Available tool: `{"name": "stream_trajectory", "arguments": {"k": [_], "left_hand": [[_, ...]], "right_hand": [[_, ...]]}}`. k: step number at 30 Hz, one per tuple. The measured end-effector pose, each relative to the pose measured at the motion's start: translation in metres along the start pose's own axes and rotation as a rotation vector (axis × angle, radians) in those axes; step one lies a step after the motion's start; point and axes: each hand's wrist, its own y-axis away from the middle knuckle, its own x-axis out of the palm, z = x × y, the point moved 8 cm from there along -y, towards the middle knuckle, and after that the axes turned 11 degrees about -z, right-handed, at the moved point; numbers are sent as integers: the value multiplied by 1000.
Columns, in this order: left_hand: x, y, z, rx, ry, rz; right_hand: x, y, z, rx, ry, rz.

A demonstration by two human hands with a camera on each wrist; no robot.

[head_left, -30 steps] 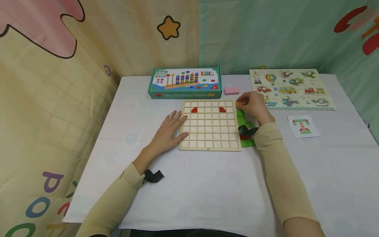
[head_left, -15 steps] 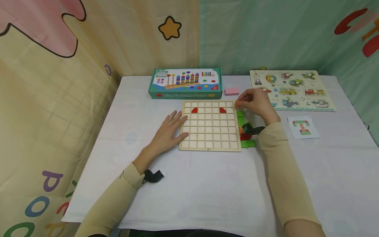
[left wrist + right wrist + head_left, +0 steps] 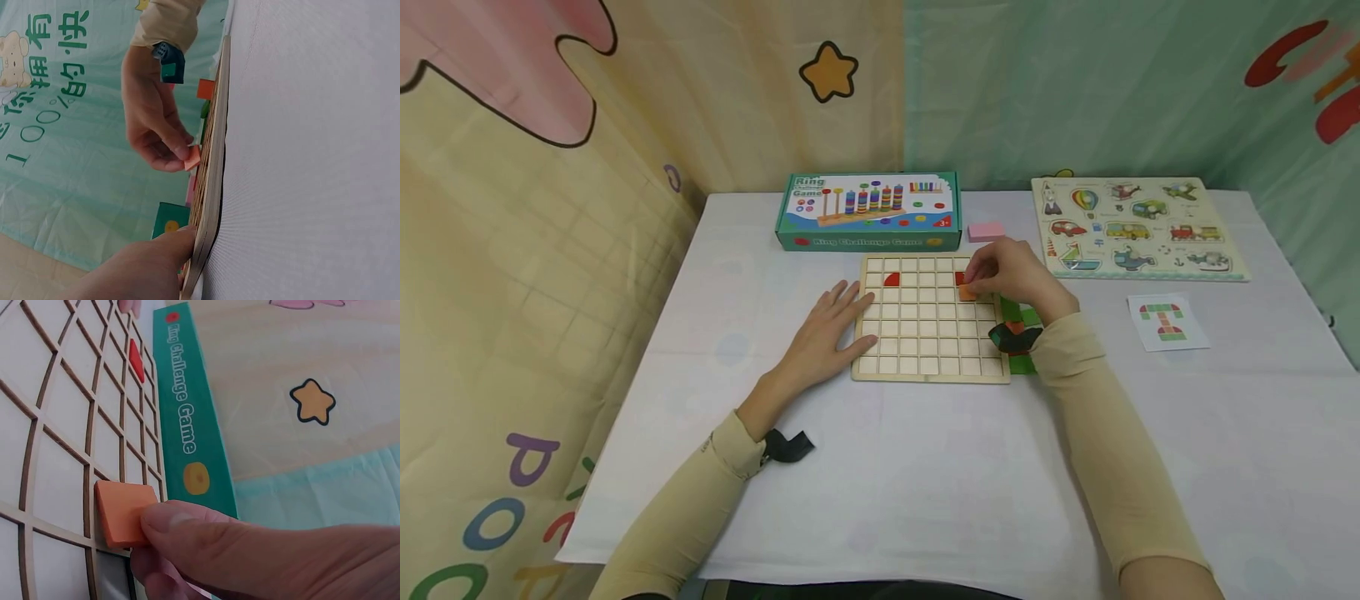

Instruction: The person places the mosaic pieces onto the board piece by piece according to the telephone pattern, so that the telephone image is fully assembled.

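Observation:
A wooden grid board [image 3: 928,331] lies on the white table. My left hand [image 3: 827,337] rests on its left edge, fingers spread, the thumb on the rim. Over the upper right cells my right hand [image 3: 1015,273] pinches an orange square tile [image 3: 125,514] between thumb and fingers. The tile is tilted over the grid, close to its bars; whether it touches them I cannot tell. One red quarter-round tile [image 3: 892,279] sits in an upper left cell. Another red tile [image 3: 959,277] is partly hidden by my right fingers.
Several green tiles [image 3: 1022,364] and other pieces lie along the board's right edge, partly under my wrist. A pattern card [image 3: 1168,322] lies to the right. Behind stand a Ring Challenge Game box [image 3: 868,212], a pink block [image 3: 986,232] and a picture puzzle board [image 3: 1138,227].
My right hand has moved left from the board's upper right edge, carrying the orange tile over the grid near the right red tile. My left hand has stayed in place.

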Motion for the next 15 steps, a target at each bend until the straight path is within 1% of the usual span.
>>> {"name": "stream_trajectory", "arguments": {"k": [3, 6, 11, 15], "left_hand": [[0, 0, 1, 7, -7, -7], [1, 0, 1, 12, -6, -7], [3, 1, 0, 15, 14, -5], [0, 1, 0, 16, 4, -10]], "right_hand": [[3, 0, 5, -20, 33, -12], [4, 1, 6, -22, 64, -35], [6, 6, 8, -17, 82, -74], [9, 10, 12, -48, 88, -73]]}}
